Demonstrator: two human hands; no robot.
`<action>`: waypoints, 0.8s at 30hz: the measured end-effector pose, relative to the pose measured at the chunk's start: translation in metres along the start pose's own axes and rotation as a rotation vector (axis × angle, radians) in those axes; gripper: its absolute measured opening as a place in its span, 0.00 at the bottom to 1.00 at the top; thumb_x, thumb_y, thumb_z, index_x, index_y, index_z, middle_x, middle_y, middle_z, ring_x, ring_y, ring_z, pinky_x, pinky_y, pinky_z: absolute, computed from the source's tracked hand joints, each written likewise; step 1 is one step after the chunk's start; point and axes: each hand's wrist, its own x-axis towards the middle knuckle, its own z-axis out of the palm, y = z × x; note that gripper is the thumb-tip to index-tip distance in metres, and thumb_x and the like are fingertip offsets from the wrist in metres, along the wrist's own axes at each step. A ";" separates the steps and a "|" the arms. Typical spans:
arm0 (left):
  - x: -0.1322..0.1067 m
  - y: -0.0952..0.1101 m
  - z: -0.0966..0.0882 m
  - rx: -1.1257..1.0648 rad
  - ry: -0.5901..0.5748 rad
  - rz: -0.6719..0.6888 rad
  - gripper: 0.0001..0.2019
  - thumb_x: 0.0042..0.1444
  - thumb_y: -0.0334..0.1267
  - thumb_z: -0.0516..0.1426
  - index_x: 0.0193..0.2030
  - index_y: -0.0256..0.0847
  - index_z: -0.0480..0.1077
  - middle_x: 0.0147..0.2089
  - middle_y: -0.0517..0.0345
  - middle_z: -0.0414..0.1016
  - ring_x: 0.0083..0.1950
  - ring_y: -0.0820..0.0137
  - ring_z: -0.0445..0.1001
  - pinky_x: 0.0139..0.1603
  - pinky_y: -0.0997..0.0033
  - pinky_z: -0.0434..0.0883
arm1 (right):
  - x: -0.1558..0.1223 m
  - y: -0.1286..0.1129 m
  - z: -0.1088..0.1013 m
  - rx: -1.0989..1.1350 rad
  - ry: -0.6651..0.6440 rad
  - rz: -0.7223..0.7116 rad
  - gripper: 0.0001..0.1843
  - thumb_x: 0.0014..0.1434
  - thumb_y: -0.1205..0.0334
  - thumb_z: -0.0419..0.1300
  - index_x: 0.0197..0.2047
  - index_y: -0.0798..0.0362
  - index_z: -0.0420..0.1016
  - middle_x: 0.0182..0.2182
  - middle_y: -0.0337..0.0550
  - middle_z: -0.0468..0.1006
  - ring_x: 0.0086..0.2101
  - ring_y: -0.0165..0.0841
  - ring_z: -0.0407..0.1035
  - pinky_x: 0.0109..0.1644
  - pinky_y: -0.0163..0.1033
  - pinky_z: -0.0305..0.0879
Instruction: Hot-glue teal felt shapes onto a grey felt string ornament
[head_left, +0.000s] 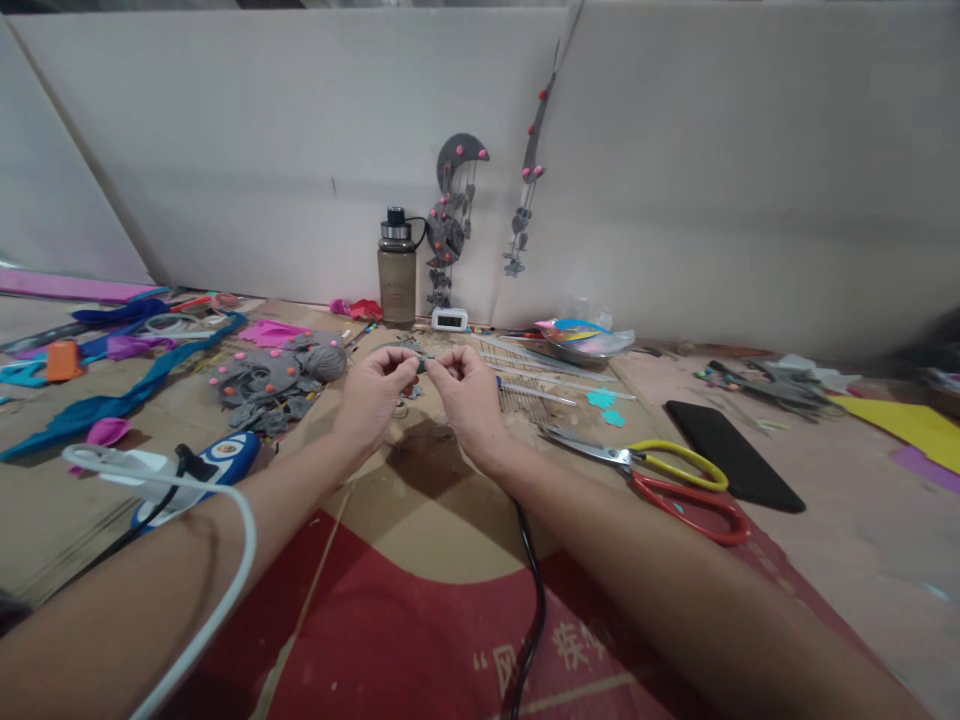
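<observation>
Over the cardboard, my left hand (380, 390) and my right hand (469, 398) meet fingertip to fingertip. Both pinch a small dark grey-green piece (422, 365); most of it is covered by the fingers, so its kind does not show. Just right of my right hand lie several clear glue sticks (536, 392) and teal felt flower shapes (602, 398). Left of my left hand is a pile of grey felt pieces (264, 378) dotted with pink and orange pompoms, beside a grey yarn ball (325, 358).
Scissors (630, 457) with yellow and red handles and a black phone (735, 455) lie right. A bottle (397, 270) and small white clock (450, 319) stand behind. Moon-shaped felt hangings (463, 155) are on the wall. A white cable (244, 560) crosses my left forearm.
</observation>
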 end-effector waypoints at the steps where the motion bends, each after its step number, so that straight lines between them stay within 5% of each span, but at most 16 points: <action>1: 0.000 0.001 0.000 -0.013 -0.003 -0.005 0.08 0.44 0.38 0.61 0.29 0.37 0.69 0.25 0.62 0.67 0.24 0.77 0.62 0.26 0.75 0.61 | 0.000 0.000 0.000 0.017 0.004 0.007 0.10 0.49 0.57 0.60 0.32 0.52 0.65 0.22 0.30 0.61 0.24 0.26 0.56 0.28 0.33 0.53; 4: -0.001 0.001 0.001 -0.045 -0.015 -0.022 0.07 0.44 0.38 0.61 0.28 0.37 0.69 0.24 0.62 0.66 0.24 0.78 0.62 0.26 0.76 0.60 | -0.001 -0.001 0.000 0.063 -0.048 0.032 0.12 0.50 0.56 0.59 0.37 0.52 0.68 0.21 0.29 0.61 0.23 0.26 0.55 0.27 0.33 0.52; 15: -0.001 0.000 -0.001 -0.162 -0.168 -0.134 0.10 0.47 0.40 0.59 0.33 0.35 0.73 0.30 0.55 0.72 0.29 0.74 0.69 0.29 0.75 0.65 | 0.004 0.002 -0.007 0.116 -0.074 0.103 0.08 0.50 0.58 0.56 0.29 0.54 0.69 0.24 0.35 0.71 0.26 0.27 0.63 0.33 0.33 0.59; 24: 0.001 0.001 -0.003 0.010 -0.154 -0.125 0.13 0.45 0.45 0.63 0.32 0.36 0.74 0.25 0.57 0.72 0.25 0.76 0.68 0.25 0.76 0.63 | 0.001 0.001 -0.010 0.108 -0.114 0.094 0.07 0.50 0.58 0.57 0.28 0.53 0.68 0.23 0.35 0.71 0.25 0.27 0.64 0.32 0.34 0.59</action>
